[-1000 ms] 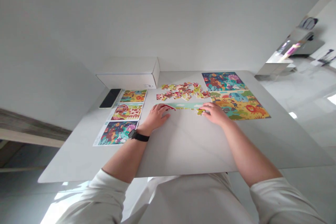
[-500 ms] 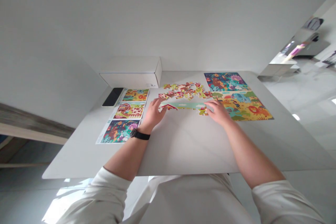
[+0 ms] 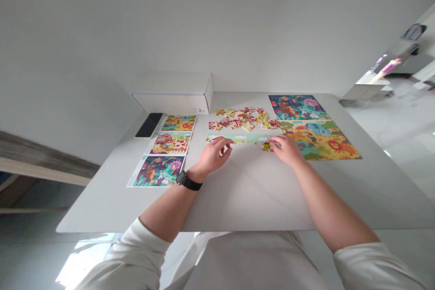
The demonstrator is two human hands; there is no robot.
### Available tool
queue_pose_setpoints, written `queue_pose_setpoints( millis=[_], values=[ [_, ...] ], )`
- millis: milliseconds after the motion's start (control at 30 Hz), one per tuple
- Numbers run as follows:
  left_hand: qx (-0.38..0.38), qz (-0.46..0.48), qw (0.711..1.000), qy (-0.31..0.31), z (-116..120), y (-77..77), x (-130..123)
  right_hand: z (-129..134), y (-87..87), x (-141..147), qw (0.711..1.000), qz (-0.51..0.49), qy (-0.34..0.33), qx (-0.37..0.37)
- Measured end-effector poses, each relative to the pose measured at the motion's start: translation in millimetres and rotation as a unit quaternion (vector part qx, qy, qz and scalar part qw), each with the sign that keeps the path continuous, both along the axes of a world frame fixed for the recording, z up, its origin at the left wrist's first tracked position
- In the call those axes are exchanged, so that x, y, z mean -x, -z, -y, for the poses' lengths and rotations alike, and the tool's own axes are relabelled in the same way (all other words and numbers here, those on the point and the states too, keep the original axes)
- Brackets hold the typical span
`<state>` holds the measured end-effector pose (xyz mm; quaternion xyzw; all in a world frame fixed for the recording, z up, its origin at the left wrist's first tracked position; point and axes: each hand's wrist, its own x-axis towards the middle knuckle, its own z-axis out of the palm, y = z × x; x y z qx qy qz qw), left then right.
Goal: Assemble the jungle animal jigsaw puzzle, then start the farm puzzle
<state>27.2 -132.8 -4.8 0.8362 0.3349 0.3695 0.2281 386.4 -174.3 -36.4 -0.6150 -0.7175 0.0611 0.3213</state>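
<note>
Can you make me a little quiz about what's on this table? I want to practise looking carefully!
1. Which wrist wears the black watch, left or right?
2. True or false: the black phone lies beside the white cardboard box.
3. How many picture cards lie to the left of the long puzzle strip?

Key: 1. Left. 2. True. 3. Three.
</note>
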Motion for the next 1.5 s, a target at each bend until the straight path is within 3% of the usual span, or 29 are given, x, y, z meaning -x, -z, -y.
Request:
queue_pose_setpoints(
  millis=[133,267,567,733,867,1000,1233,1400,1500],
  values=[
    [-0.015,-0.125,0.983,0.135,18,-3.9,-8,2,0.0,1,1.0,0.018,-0.021,0.009],
    [-0.034,-0.205,0.957,0.2,27,-1.0,-17,3,0.8,1,0.998,0.046,-0.044,0.021],
    [-0.021,-0.194,0.963,0.188,20,0.5,-12,4,-0.3,-2,0.995,0.076,-0.048,0.039],
    [-0.017,-0.195,0.968,0.156,12,3.4,-6,-8,-12.6,-3,0.993,0.072,-0.064,0.068],
    [-0.017,-0.194,0.969,0.149,8,4.4,-4,-40,-32.7,8,0.992,0.074,-0.063,0.078],
    [-0.028,-0.196,0.969,0.146,8,3.1,-5,-95,-46.8,37,0.985,0.108,-0.077,0.11],
    [-0.054,-0.185,0.974,0.124,11,-0.5,-7,-180,-43.2,94,0.971,0.182,-0.087,0.128],
    [-0.056,-0.144,0.982,0.106,12,2.8,-8,-206,-37.7,104,0.956,0.209,-0.161,0.124],
    [-0.059,-0.111,0.988,0.092,12,5.3,-8,-203,-40.0,101,0.958,0.22,-0.135,0.128]
  ],
)
